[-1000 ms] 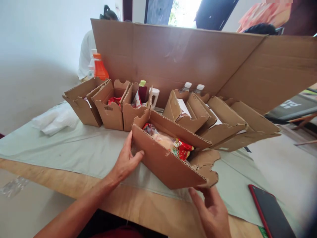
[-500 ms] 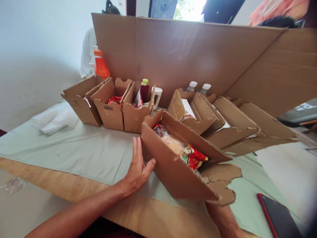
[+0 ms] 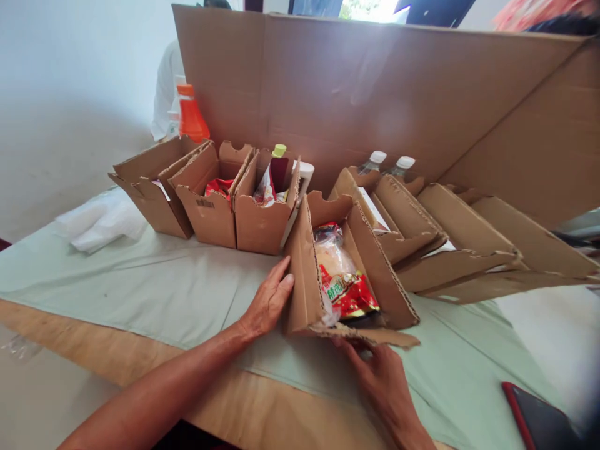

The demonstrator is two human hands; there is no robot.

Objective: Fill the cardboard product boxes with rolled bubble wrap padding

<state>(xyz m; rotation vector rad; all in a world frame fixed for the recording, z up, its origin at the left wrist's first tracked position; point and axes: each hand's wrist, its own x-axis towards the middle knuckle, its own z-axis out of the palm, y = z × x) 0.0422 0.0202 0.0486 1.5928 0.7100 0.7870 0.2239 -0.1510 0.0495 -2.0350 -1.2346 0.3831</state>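
An open-topped cardboard box point(image 3: 302, 272) stands in front of me with its torn front flap point(image 3: 375, 336) folded outward. Inside lies a clear and red plastic snack packet point(image 3: 349, 290). Against the box's left wall rests my left hand point(image 3: 268, 299), fingers extended and flat. My right hand point(image 3: 382, 375) grips the box at its front flap from below; some of its fingertips are hidden under the cardboard. Close behind on the right is another cardboard box point(image 3: 407, 209), with a white card inside it.
Three cardboard boxes point(image 3: 210, 215) stand in a row at left, beside plastic bags point(image 3: 107, 219). More boxes point(image 3: 473, 240) lean at right. A tall cardboard panel point(image 3: 356, 81) closes off the back. A phone point(image 3: 544, 419) lies at front right on the green cloth point(image 3: 187, 281).
The box with the snack packet has swung round, its front end coming left and its opening facing me more. My right hand has come into view below the flap; the left stays on the wall.
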